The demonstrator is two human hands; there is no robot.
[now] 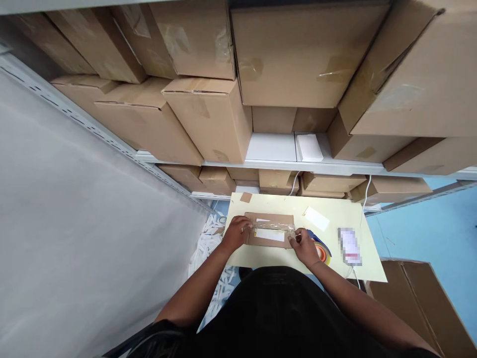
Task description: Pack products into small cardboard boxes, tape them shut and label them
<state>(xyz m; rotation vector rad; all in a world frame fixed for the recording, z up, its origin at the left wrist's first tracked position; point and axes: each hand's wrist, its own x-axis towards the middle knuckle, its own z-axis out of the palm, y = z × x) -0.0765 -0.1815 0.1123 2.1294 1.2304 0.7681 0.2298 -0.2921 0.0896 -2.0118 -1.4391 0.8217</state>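
A small flat brown cardboard parcel [269,222] with a white label lies on a pale yellow table [335,209]. A strip of clear tape [274,227] stretches across its top. My left hand [235,233] presses the tape's left end onto the parcel's left edge, fingers curled. My right hand [304,247] pinches the tape's right end at the parcel's right edge. A tape roll [322,251] with blue and orange on it sits just right of that hand, partly hidden by it.
A white slip [316,218] and a phone [351,246] on a white cable lie on the table's right. Shelves stacked with cardboard boxes [208,114] rise behind. White packing pieces [208,243] litter the blue floor at left. A brown carton [421,303] stands at right.
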